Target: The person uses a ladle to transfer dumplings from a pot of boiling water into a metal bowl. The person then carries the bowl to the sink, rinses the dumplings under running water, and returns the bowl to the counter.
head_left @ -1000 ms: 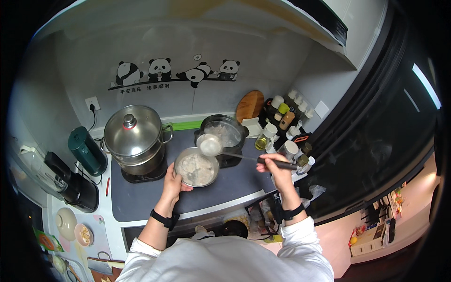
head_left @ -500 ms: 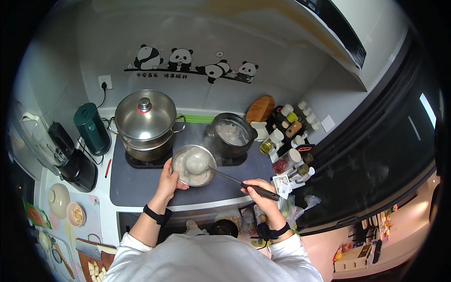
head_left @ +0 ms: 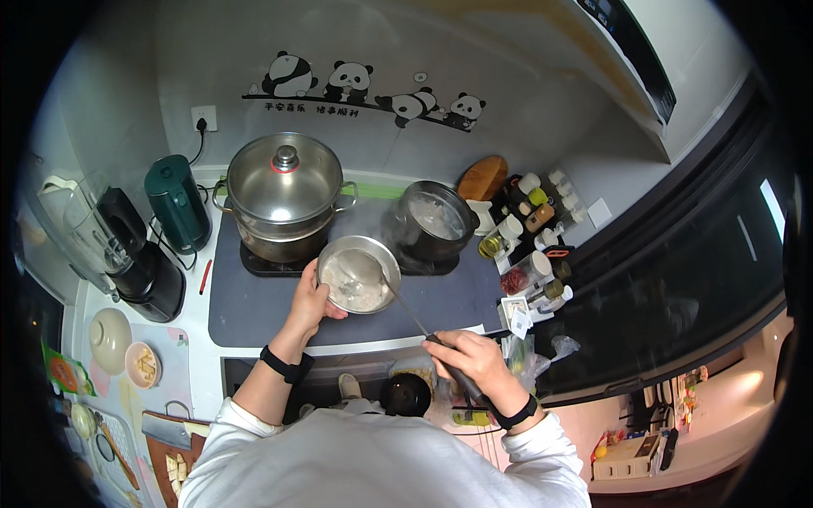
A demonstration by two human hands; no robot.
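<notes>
My left hand (head_left: 314, 299) grips a round metal bowl (head_left: 386, 251) by its left side, holding it over the near part of the grey counter mat. Pale, cloudy food lies in the bowl, too blurred to name. A ladle (head_left: 362, 267) has its scoop inside the bowl, over the food. Around its dark handle the fingers of my right hand (head_left: 470, 360) are closed, low and to the right. Behind the bowl, a black pot (head_left: 421, 244) of pale contents gives off steam. To its left stands a large lidded steel steamer pot (head_left: 284, 207).
Jars and bottles (head_left: 527, 275) crowd the right side, near a round wooden board (head_left: 483, 179). At left are a green kettle (head_left: 179, 203), a blender (head_left: 144, 284) and a small bowl of pale pieces (head_left: 142, 365). A cleaver (head_left: 165, 430) lies on a cutting board lower left.
My right hand has drawn nearer to my body, and the ladle's handle slants more steeply. Its scoop has turned within the bowl. The whole view has shifted slightly.
</notes>
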